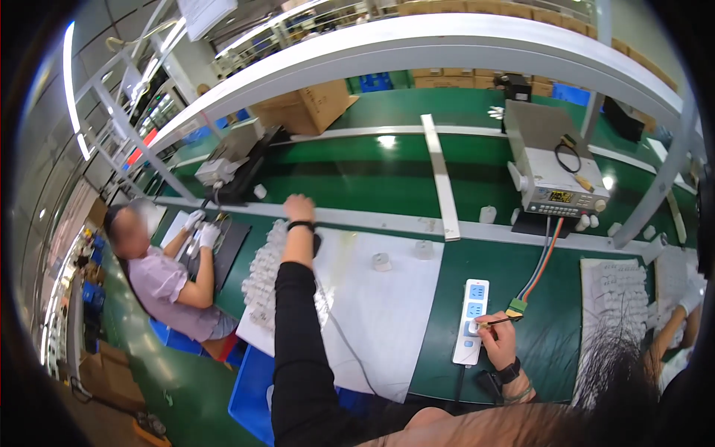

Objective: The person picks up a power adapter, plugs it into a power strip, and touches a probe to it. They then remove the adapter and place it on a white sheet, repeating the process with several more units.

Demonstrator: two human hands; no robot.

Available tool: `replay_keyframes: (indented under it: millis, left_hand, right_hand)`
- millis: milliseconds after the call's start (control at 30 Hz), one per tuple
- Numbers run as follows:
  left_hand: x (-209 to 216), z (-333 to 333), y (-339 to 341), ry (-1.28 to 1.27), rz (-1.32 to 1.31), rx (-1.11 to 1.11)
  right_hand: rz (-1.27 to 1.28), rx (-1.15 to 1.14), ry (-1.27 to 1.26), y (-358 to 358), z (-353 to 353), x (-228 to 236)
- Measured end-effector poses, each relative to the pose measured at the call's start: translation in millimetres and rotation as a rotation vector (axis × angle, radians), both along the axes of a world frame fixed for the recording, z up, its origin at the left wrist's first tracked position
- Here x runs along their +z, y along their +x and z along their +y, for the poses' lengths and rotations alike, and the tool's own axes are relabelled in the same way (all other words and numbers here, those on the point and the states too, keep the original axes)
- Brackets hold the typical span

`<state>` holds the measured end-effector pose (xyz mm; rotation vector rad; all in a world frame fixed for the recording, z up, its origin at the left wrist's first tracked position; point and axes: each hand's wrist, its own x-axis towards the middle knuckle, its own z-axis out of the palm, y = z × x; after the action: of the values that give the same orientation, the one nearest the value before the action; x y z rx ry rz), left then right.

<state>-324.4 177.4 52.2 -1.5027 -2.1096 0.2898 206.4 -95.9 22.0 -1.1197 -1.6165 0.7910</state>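
Observation:
My right hand is closed in a pinch over a white power strip with blue socket faces. Between its fingertips is the end of a short dark cable, which runs to a green connector. A small white piece at those fingertips, by the strip, is partly covered. My left arm reaches far forward; its hand is closed above the bench's far rail, beyond many clear-white plastic parts. Whatever it holds is hidden. A grey cable emerges beside that forearm and crosses the white sheet.
Grey and orange wires link the connector to a bench instrument on the far side. Two small white adapters sit on the sheet. A gloved co-worker works at left, another person's arm at right. Blue bin below.

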Motion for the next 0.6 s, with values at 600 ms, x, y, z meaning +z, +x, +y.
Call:
replay_keyframes:
  millis: [600]
  left_hand:
    - [36.0, -56.1, 130.4, 0.084, -1.707, -0.542]
  right_hand:
    - [0.097, 0.028, -0.015, 9.1, -1.1, -6.4]
